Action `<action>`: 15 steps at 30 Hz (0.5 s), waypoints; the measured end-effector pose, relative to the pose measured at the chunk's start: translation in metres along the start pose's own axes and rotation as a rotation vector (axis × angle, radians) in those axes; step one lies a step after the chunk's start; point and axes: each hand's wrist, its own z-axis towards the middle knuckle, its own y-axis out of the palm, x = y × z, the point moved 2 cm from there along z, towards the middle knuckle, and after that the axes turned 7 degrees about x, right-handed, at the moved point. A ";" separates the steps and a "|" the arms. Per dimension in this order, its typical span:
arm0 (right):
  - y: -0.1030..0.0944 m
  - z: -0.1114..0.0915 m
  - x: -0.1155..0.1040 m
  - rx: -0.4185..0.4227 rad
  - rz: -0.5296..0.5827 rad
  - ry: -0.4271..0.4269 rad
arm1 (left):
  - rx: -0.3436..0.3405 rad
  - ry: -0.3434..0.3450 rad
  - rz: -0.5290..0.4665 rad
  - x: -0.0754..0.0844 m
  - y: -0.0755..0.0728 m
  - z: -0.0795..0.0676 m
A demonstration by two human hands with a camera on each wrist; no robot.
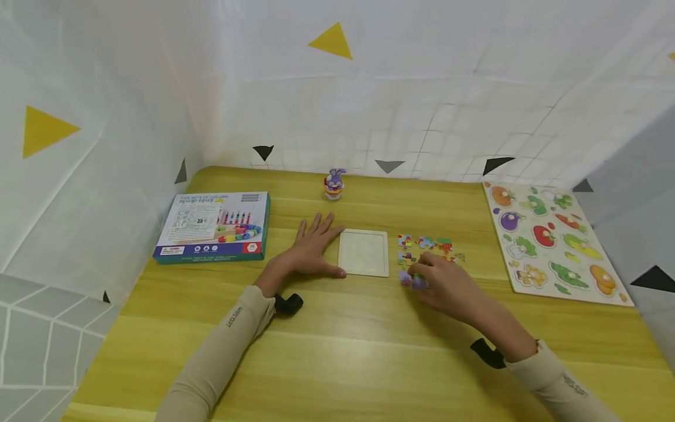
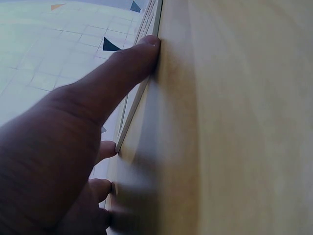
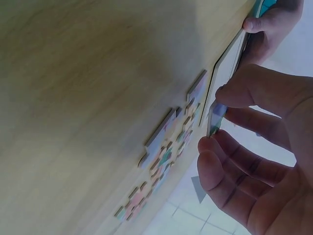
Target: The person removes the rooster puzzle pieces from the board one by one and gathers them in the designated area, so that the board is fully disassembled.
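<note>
A pale wooden puzzle frame point(image 1: 363, 253), flat and bare inside, lies in the middle of the table. My left hand point(image 1: 312, 251) is spread at its left side, with thumb and index fingertip right at its edge; in the left wrist view the thumb point(image 2: 132, 61) reaches along the frame's rim. Between thumb and fingers, my right hand point(image 1: 448, 287) pinches a small jigsaw piece point(image 3: 216, 118), which the right wrist view shows held above the table. Several colourful jigsaw pieces point(image 1: 405, 241) lie grouped right of the frame, some of them hidden behind the right hand.
A boxed bead set point(image 1: 213, 225) lies at the left of the table. Toward the back stands a purple rabbit figure point(image 1: 334, 184). On the right is a vegetable peg board point(image 1: 554, 243). White sheeting point(image 1: 316, 117) rises behind the wooden table point(image 1: 337, 363).
</note>
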 end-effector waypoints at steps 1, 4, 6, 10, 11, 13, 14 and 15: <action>-0.001 -0.001 0.001 0.000 -0.006 0.003 | 0.002 0.001 0.000 0.000 0.000 0.000; -0.003 -0.002 0.004 0.005 -0.022 0.013 | 0.005 0.006 -0.001 -0.001 0.000 0.000; -0.004 -0.005 0.007 0.008 -0.030 0.023 | 0.004 0.008 -0.004 -0.001 0.000 0.000; -0.008 -0.009 0.011 0.013 -0.031 0.041 | 0.000 0.007 -0.003 -0.001 0.001 0.000; -0.009 -0.010 0.012 0.017 -0.035 0.046 | 0.000 0.006 -0.001 -0.001 0.001 0.000; -0.011 -0.013 0.014 0.024 -0.039 0.059 | 0.001 0.006 0.001 -0.002 0.001 0.000; -0.012 -0.014 0.014 0.026 -0.040 0.065 | 0.001 0.006 0.001 -0.002 0.001 0.000; -0.013 -0.015 0.015 0.029 -0.043 0.070 | 0.002 0.005 0.003 -0.002 0.001 0.000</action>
